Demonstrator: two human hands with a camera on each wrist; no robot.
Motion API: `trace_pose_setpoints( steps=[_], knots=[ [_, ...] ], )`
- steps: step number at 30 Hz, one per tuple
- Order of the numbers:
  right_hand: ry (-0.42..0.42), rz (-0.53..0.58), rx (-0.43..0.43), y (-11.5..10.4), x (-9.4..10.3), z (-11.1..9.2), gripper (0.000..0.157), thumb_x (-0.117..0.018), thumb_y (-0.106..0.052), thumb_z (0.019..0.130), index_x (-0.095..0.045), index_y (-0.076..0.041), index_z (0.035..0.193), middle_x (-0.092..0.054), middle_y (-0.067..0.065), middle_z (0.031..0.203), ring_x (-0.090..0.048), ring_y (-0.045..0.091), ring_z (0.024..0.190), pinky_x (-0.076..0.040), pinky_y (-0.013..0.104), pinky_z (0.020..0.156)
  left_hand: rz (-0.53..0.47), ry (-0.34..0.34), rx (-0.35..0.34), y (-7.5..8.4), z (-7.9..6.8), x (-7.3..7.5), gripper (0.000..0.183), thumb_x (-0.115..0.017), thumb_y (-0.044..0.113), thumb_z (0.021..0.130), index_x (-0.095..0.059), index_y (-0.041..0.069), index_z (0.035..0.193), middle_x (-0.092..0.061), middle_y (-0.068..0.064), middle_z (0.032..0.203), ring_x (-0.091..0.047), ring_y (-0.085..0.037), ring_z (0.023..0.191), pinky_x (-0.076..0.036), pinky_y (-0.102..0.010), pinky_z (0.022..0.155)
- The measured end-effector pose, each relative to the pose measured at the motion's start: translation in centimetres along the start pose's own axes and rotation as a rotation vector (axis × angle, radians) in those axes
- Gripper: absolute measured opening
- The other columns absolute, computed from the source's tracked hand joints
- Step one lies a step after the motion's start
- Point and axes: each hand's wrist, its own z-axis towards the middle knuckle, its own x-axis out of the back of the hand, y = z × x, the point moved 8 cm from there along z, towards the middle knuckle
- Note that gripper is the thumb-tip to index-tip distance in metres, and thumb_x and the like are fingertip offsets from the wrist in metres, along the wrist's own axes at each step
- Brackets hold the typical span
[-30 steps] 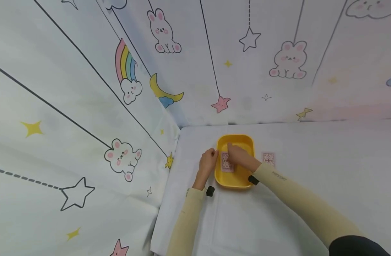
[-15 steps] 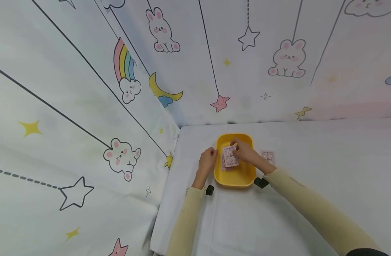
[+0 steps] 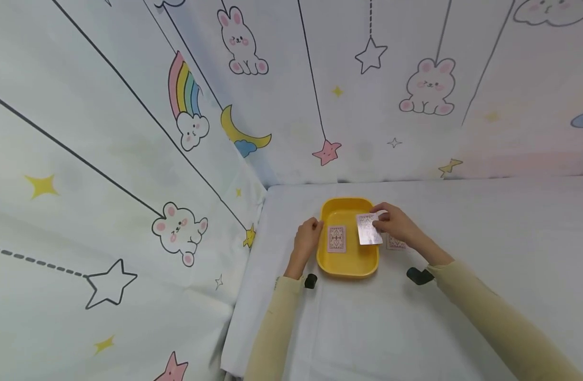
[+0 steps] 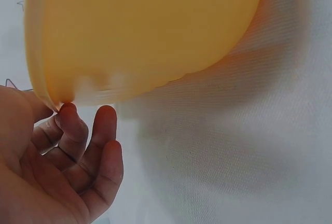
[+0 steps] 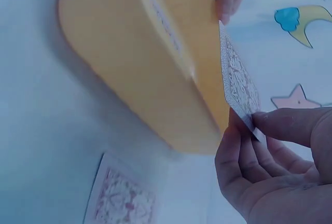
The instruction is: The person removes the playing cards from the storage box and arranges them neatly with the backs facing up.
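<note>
A yellow tray (image 3: 347,272) stands on the white cloth. My left hand (image 3: 307,236) pinches the tray's left rim between thumb and fingers; the left wrist view shows this hand (image 4: 72,156) at the edge of the tray wall (image 4: 145,32). Between thumb and fingers of my right hand (image 3: 398,227) is a playing card (image 3: 368,233), held above the tray's right side with its patterned back showing. In the right wrist view the held card (image 5: 239,79) is tilted. Another playing card (image 3: 336,239) lies back up inside the tray, at the left.
A further playing card (image 3: 395,243) lies on the cloth to the right of the tray, partly covered by my right hand. A white curtain with cartoon prints (image 3: 326,153) rises behind the table, and another stands at the left.
My right hand has lifted a card from the left part of the tray and carried it rightward to the right rim. The left hand has stayed at the left rim.
</note>
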Motion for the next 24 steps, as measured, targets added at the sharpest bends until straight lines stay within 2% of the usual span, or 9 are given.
trace_pose_setpoints(
  steps=[5,13,18,24],
  knots=[
    [0.038,-0.008,-0.022,1.8,2.1,-1.1,0.044,-0.058,-0.022,0.102,-0.046,-0.006,0.141,-0.058,0.027,0.126,-0.059,0.032,0.100,-0.056,0.043,0.091,0.002,-0.001,-0.004,0.5,0.1,0.1,0.030,-0.051,0.036,0.106,-0.059,0.011,0.091,-0.052,-0.002,0.074,-0.045,-0.013,0.060,-0.035,-0.025,0.053],
    [0.062,-0.023,-0.053,5.8,5.0,-2.4,0.053,-0.058,-0.029,0.102,-0.039,-0.004,0.145,-0.043,0.035,0.141,-0.049,0.048,0.122,-0.047,0.061,0.101,0.024,-0.001,0.002,0.2,0.1,-0.1,0.031,-0.050,0.037,0.106,-0.059,0.011,0.092,-0.052,-0.001,0.073,-0.045,-0.013,0.060,-0.035,-0.024,0.053],
    [0.081,-0.036,-0.058,9.1,6.6,-2.9,0.054,-0.056,-0.027,0.103,-0.038,0.001,0.144,-0.042,0.039,0.139,-0.046,0.053,0.125,-0.047,0.061,0.096,0.021,-0.007,0.013,0.0,0.1,-0.2,0.031,-0.050,0.038,0.106,-0.059,0.011,0.092,-0.051,-0.001,0.073,-0.045,-0.013,0.060,-0.035,-0.025,0.054],
    [0.097,-0.083,-0.113,12.4,7.3,-3.2,0.053,-0.057,-0.025,0.102,-0.037,0.004,0.142,-0.041,0.041,0.136,-0.045,0.055,0.123,-0.046,0.062,0.094,0.016,-0.010,0.025,-0.1,0.1,-0.2,0.031,-0.051,0.038,0.106,-0.058,0.012,0.091,-0.050,0.000,0.073,-0.044,-0.013,0.060,-0.035,-0.025,0.053]
  ],
)
